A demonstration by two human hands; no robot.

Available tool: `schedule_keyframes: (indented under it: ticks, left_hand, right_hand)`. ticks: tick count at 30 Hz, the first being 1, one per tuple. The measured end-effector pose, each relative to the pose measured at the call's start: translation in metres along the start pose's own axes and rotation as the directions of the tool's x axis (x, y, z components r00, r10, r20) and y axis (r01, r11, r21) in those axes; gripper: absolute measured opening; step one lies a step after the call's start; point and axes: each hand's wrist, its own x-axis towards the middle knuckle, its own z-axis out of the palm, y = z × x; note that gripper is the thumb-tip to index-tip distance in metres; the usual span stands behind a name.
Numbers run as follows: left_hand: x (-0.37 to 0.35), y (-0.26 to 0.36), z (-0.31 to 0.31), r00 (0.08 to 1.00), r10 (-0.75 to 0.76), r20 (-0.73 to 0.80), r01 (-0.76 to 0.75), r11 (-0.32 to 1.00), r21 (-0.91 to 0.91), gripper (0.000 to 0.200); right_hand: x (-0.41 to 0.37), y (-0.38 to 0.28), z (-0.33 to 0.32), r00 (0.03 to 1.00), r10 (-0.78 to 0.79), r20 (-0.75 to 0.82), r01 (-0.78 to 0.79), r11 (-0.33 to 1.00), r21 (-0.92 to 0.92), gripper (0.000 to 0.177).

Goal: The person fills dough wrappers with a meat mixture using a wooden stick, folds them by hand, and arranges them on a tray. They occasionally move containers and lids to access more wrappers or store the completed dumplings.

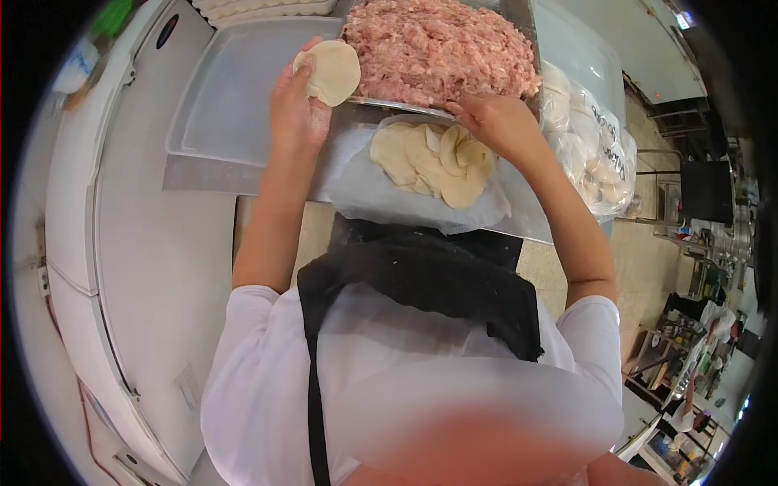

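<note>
A round, flat dough wrapper (332,71) rests in my left hand (298,107), with the thumb over its edge. My right hand (501,121) is at the near rim of a metal tray (397,105), its fingers curled at the edge of the ground meat (442,50). Whatever those fingers hold, if anything, is hidden. Between my forearms, a loose pile of dough wrappers (429,166) overlaps on a sheet of white paper (356,194), just below the tray.
A translucent plastic tray (219,97) lies on the left. Plastic bags with pale contents (596,154) sit to the right. Pale dough pieces (259,8) line the far left edge. A white appliance (162,227) stands at left. Other people (717,320) are in the right background.
</note>
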Motion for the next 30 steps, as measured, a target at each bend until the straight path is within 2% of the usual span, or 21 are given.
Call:
schedule_keyframes:
  ticks: [3, 6, 9, 12, 15, 16, 19, 22, 25, 29, 30]
  left_hand:
    - [0.005, -0.001, -0.010, 0.999, 0.032, -0.033, -0.033, 0.999, -0.029, 0.033]
    - [0.004, 0.004, -0.012, 0.995, 0.082, -0.059, -0.085, 0.996, -0.041, 0.033]
    - [0.000, 0.011, -0.014, 0.993, 0.101, -0.063, -0.105, 0.993, -0.060, 0.033]
    - [0.001, 0.012, -0.014, 0.993, 0.105, -0.061, -0.109, 0.991, -0.077, 0.032]
    - [0.006, 0.009, -0.018, 0.993, 0.117, -0.031, -0.119, 0.990, -0.081, 0.035]
    - [0.007, 0.008, -0.020, 0.992, 0.125, -0.015, -0.126, 0.989, -0.077, 0.037]
    - [0.008, 0.010, -0.019, 0.995, 0.101, 0.000, -0.100, 0.992, -0.078, 0.037]
    - [0.014, 0.005, -0.016, 0.995, 0.089, 0.048, -0.079, 0.982, -0.170, 0.032]
    - [0.013, 0.005, -0.010, 0.992, 0.100, 0.083, -0.085, 0.983, -0.165, 0.033]
    - [0.018, 0.009, -0.009, 0.992, 0.086, 0.089, -0.066, 0.976, -0.208, 0.033]
    - [0.020, 0.009, -0.008, 0.992, 0.086, 0.089, -0.065, 0.976, -0.210, 0.033]
  right_hand:
    - [-0.003, 0.006, -0.008, 0.992, 0.116, 0.053, -0.125, 0.964, 0.236, 0.023]
    - [0.001, 0.017, -0.001, 0.992, 0.111, -0.066, -0.072, 0.900, 0.429, 0.024]
    - [0.017, 0.002, -0.023, 0.994, 0.104, -0.038, -0.100, 0.991, 0.089, 0.024]
    - [0.021, -0.021, 0.001, 0.997, -0.013, 0.078, 0.013, 1.000, -0.009, 0.024]
    - [0.018, -0.017, -0.002, 0.990, 0.094, 0.109, -0.100, 0.994, 0.052, 0.022]
    - [0.015, -0.007, -0.001, 0.992, 0.114, 0.054, -0.124, 0.958, 0.259, 0.020]
    - [0.013, 0.008, -0.014, 0.990, 0.117, -0.082, -0.107, 0.986, 0.127, 0.018]
    - [0.019, -0.007, -0.024, 0.996, 0.021, -0.088, -0.034, 0.989, -0.145, 0.018]
    - [0.012, -0.020, -0.005, 0.999, -0.029, -0.023, 0.024, 0.981, -0.195, 0.018]
    - [0.007, -0.014, -0.008, 0.997, 0.066, 0.034, -0.068, 0.997, 0.043, 0.025]
    - [0.005, -0.005, -0.005, 0.994, 0.103, 0.021, -0.105, 0.978, 0.181, 0.024]
